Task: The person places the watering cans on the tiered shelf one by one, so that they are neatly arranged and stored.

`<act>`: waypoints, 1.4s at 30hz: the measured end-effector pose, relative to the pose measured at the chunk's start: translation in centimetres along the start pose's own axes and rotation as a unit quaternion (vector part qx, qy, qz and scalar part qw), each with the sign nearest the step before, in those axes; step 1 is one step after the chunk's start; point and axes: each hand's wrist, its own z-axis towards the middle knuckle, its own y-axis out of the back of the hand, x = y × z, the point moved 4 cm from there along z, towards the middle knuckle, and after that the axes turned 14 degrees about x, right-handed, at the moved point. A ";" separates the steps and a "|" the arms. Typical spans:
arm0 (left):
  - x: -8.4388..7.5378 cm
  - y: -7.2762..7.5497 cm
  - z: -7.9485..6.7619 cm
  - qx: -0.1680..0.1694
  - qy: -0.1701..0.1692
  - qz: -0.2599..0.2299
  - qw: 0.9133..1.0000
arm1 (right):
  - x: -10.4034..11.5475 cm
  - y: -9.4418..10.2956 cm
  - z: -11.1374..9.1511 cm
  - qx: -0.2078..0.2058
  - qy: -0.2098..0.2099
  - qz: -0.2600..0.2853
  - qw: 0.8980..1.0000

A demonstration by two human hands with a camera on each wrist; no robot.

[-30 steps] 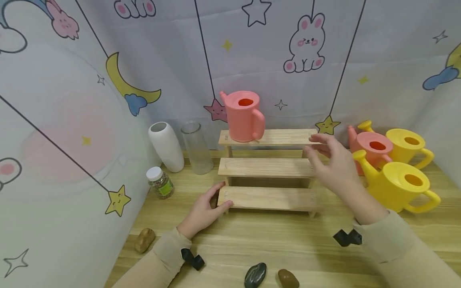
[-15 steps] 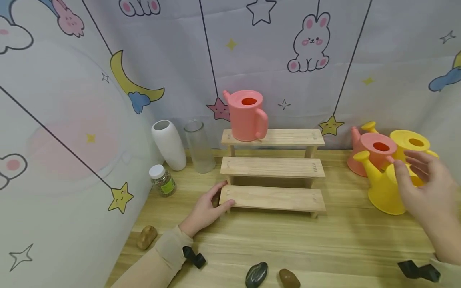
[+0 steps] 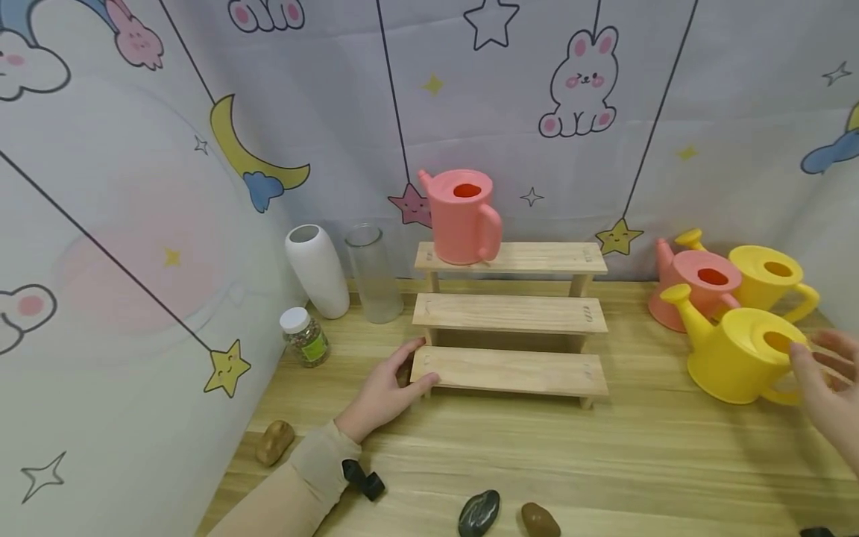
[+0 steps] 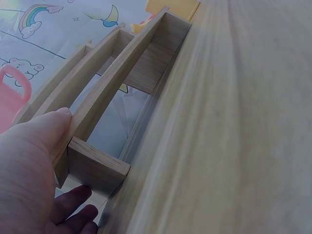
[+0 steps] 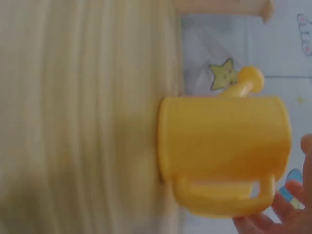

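Note:
A three-step wooden shelf [image 3: 510,373] stands on the table, and my left hand [image 3: 382,395] grips the left end of its lowest step. In the left wrist view the thumb lies on the board while the fingers curl by the wooden leg [image 4: 97,163]. A pink watering can [image 3: 463,224] sits on the top step, toward the left. At the far right my right hand [image 3: 835,395], partly cut off by the frame, reaches with spread fingers to the handle side of the front yellow watering can [image 3: 728,365]. The right wrist view shows fingertips close to that handle [image 5: 219,204].
Behind the front can stand another pink watering can [image 3: 698,280] and a second yellow one [image 3: 758,272]. A white vase [image 3: 318,272], a glass vase [image 3: 376,280] and a lidded jar [image 3: 305,339] are at left. Stones [image 3: 479,513] lie in front; a patterned cloth [image 3: 322,89] hangs behind.
My right hand has moved from the shelf's right end out to the right, then down beside the front yellow watering can. My left hand stays on the shelf; the view has shifted slightly.

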 end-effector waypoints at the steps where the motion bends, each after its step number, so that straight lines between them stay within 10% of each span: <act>1: 0.0 0.0 0.0 0.000 0.001 -0.002 1.000 | -0.6 0.1 -0.1 0.006 0.008 0.005 1.000; 10: 0.4 -0.1 0.2 0.000 0.001 -0.013 1.000 | -3.0 0.4 -0.5 0.051 0.103 0.044 0.992; 27: 0.3 -0.2 0.2 -0.002 0.000 -0.011 1.000 | -7.0 -0.3 -0.3 0.002 0.183 0.121 0.976; 42: 0.4 -0.1 0.1 -0.004 0.008 -0.002 1.000 | -4.0 0.0 -1.5 0.046 0.209 0.213 0.953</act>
